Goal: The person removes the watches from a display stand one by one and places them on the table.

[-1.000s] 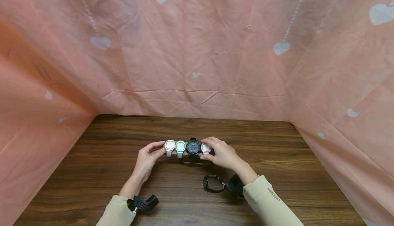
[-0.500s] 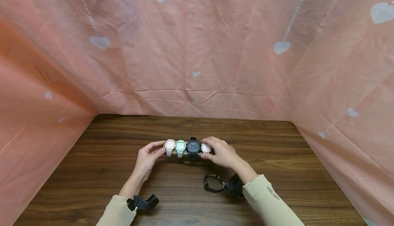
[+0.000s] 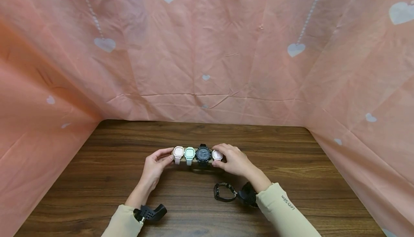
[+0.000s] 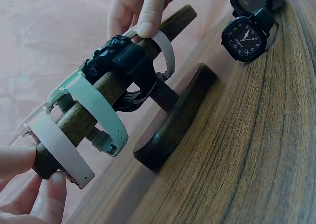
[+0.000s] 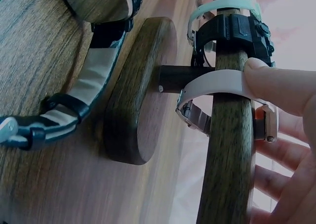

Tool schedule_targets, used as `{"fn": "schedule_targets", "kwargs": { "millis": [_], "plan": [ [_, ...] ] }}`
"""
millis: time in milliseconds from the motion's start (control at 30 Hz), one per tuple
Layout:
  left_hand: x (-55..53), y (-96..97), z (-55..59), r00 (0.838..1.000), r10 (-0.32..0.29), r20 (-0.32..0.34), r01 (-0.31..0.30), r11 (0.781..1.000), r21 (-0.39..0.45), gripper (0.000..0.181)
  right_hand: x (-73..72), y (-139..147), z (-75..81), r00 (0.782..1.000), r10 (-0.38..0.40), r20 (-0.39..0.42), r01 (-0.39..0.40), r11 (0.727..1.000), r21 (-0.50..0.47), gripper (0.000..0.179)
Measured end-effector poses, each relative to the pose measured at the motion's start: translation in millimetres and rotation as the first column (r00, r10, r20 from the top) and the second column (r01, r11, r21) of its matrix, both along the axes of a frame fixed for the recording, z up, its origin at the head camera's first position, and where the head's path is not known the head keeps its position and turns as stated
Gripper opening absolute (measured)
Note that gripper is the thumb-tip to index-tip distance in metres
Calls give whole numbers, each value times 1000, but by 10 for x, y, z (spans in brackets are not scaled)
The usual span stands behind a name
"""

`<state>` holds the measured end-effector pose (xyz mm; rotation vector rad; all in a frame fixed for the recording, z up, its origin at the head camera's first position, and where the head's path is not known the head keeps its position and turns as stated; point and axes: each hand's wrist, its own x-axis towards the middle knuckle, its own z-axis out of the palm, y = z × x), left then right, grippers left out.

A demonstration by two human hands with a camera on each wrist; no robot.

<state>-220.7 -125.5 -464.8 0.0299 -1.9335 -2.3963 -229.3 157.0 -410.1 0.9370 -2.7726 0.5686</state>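
Observation:
A T-shaped wooden watch stand [image 4: 175, 117] carries a row of watches on its bar. From the left come a pale pink watch [image 3: 178, 152], a mint green watch [image 3: 189, 153], a chunky black watch [image 3: 203, 154] and a second pink watch [image 3: 217, 155]. My left hand [image 3: 154, 168] grips the bar's left end between thumb and fingers, right beside the first pink watch. At the other side my right hand [image 3: 235, 161] pinches the second pink watch, thumb on its strap [image 5: 212, 83] and fingers behind its case. That strap loops round the bar.
On the brown wood-grain table [image 3: 181, 208], a black watch [image 3: 225, 193] lies on its side in front of my right forearm. Its square dial [image 4: 244, 38] shows in the left wrist view. A pink curtain [image 3: 207, 50] with white hearts encloses the back and sides.
My right hand has shifted very slightly to the right with the second pink watch, widening its gap from the black watch. My left hand stays in place.

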Motion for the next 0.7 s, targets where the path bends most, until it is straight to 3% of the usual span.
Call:
{"fn": "schedule_targets", "kwargs": {
  "millis": [700],
  "plan": [
    [-10,2,-3,1000,4,12,-4,1000,-26,32,7,62,-21,999,-19,-28,19,1000,12,47]
  ]
}}
